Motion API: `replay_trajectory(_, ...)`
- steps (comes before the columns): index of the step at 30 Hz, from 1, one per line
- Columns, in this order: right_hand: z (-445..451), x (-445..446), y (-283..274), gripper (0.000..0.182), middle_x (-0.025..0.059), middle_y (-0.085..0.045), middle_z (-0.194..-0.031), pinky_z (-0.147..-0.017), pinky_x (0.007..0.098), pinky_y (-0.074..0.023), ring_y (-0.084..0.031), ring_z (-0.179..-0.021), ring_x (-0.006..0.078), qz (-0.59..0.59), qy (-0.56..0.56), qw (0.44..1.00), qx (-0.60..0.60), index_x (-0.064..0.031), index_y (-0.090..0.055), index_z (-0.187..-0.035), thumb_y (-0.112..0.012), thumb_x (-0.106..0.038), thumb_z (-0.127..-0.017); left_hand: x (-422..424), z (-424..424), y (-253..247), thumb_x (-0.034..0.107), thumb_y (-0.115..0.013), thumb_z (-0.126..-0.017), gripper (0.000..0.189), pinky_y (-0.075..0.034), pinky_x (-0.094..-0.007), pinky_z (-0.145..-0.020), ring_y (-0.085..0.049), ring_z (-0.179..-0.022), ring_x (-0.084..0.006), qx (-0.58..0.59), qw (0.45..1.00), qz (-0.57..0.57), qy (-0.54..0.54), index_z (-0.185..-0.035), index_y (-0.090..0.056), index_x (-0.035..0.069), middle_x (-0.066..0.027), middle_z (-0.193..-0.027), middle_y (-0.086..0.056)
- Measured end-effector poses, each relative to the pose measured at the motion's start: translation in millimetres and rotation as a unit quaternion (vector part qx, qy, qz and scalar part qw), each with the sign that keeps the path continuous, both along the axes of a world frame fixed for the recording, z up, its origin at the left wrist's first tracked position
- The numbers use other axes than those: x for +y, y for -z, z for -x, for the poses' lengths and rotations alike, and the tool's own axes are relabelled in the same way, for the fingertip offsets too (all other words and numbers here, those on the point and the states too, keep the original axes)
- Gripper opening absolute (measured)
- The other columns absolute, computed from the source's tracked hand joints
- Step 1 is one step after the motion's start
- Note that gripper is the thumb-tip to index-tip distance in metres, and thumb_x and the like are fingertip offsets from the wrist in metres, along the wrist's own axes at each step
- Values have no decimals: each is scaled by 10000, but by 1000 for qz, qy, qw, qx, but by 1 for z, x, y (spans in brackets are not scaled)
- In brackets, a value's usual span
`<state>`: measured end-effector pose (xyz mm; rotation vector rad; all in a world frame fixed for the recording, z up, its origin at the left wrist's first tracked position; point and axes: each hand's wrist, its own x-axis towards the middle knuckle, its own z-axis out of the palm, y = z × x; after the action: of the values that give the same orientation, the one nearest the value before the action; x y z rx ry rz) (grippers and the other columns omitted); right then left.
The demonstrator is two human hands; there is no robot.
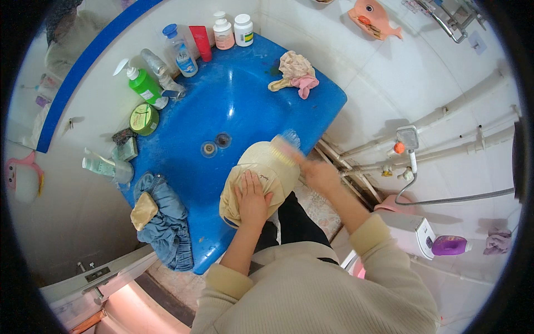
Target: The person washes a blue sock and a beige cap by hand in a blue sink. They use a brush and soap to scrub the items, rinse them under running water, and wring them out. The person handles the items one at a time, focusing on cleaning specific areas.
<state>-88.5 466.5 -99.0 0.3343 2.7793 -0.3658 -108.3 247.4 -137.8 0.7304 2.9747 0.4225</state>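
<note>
A cream baseball cap lies at the front edge of the blue washbasin. My left hand presses flat on the crown with its fingers spread. In my right hand is a scrubbing brush, its pale bristles against the right side of the brim. The hand and brush are blurred. Some water or foam shows on the basin just past the brush. The two drain fittings are visible beyond the cap.
Blue jeans with a beige cloth lie on the left edge. Crumpled cream and pink cloths rest at the back right. A green pump bottle, a chrome faucet, a cup and several other bottles line the wall side. Pipes run along the right wall.
</note>
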Motion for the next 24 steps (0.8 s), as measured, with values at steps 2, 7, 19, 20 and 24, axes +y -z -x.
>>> replay_trajectory(2, 5, 1, -33, 429, 164, -608, -817, -591, 433, -499, -621, -728, 312, 34, 31, 999, -24, -251, -484, -1206, -446, -143, -792, -5, 0, -3, 407, -612, -742, 789, -204, -469, -1033, -259, -1283, -323, -15, 1000, 11, -18, -1306, -293, -45, -213, -1375, -278)
replay_trajectory(7, -32, -44, -20, 484, 162, -587, -769, -532, 427, -487, -607, -649, 313, -6, -129, 991, 45, -260, -465, -1232, -458, -115, -770, -5, 9, -19, 500, -589, -735, 864, -234, -429, -1027, -277, -1275, -340, -80, 995, 49, -33, -1302, -286, -76, -261, -1369, -261)
replay_trajectory(19, -32, -44, -14, 609, 168, -574, -818, -593, 420, -490, -596, -698, 316, -17, -98, 994, 39, -303, -386, -1302, -482, -90, -739, -38, 15, -23, 260, -480, -847, 458, -324, -417, -982, -394, -1218, -246, -93, 992, 77, -29, -1285, -425, 139, -126, -1329, -405)
replay_trajectory(20, -20, -29, -14, 615, 166, -577, -795, -576, 417, -490, -601, -685, 321, -19, -48, 998, 25, -305, -380, -1304, -481, -88, -738, -40, 14, -18, 246, -479, -845, 443, -340, -409, -965, -424, -1188, -253, -88, 994, 50, -39, -1272, -439, 134, -128, -1298, -436)
replay_trajectory(24, -16, -16, -13, 613, 158, -575, -725, -563, 414, -492, -605, -667, 321, 13, -24, 998, 60, -300, -382, -1303, -483, -80, -740, -40, 26, -40, 198, -476, -839, 394, -399, -382, -897, -524, -1068, -268, -180, 974, 47, -126, -1228, -484, 131, -126, -1182, -538)
